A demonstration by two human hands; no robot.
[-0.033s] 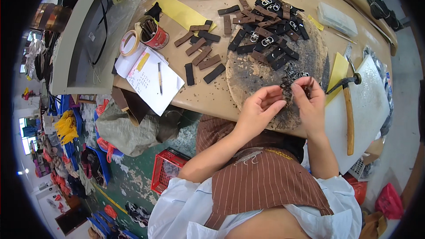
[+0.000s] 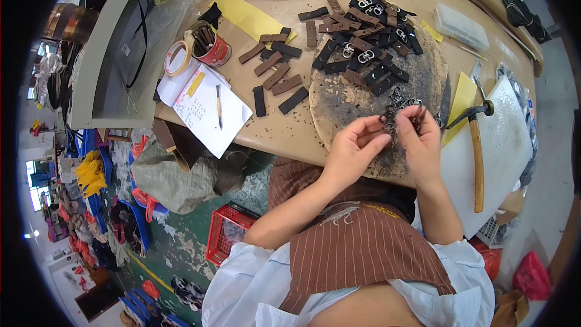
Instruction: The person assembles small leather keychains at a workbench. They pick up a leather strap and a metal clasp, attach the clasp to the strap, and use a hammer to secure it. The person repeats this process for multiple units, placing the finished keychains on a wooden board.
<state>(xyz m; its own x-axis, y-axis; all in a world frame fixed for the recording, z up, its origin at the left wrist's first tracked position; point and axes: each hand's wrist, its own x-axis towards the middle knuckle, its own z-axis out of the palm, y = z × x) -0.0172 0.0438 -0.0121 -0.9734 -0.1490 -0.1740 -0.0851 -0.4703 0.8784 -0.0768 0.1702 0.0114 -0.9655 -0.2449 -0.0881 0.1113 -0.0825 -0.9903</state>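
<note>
My left hand (image 2: 358, 147) is closed, thumb against curled fingers, at the near part of a round worn board (image 2: 339, 106). Close to its right, my right hand (image 2: 422, 140) pinches thumb to fingers; whatever either hand holds is too small or hidden to name. Between and behind the fingertips lies a heap of small dark metal pieces (image 2: 396, 104). Farther back on the board rests a pile of black and brown strap tabs (image 2: 369, 42), some carrying silver metal clasps (image 2: 366, 56). More loose brown tabs (image 2: 286, 85) lie on the table to the left.
Right of the board are a wooden-handled hammer (image 2: 477, 157), a white slab (image 2: 502, 139) and a clear plastic box (image 2: 461, 26). At left sit a notebook (image 2: 203, 115) with a pen (image 2: 219, 106), a tape roll (image 2: 177, 59) and a red tin (image 2: 213, 54). A red crate (image 2: 227, 236) stands below.
My right hand has shifted slightly left, nearer my left hand. The left hand has barely moved, its fingers drawn a little closer to the heap. The tabs lie as before.
</note>
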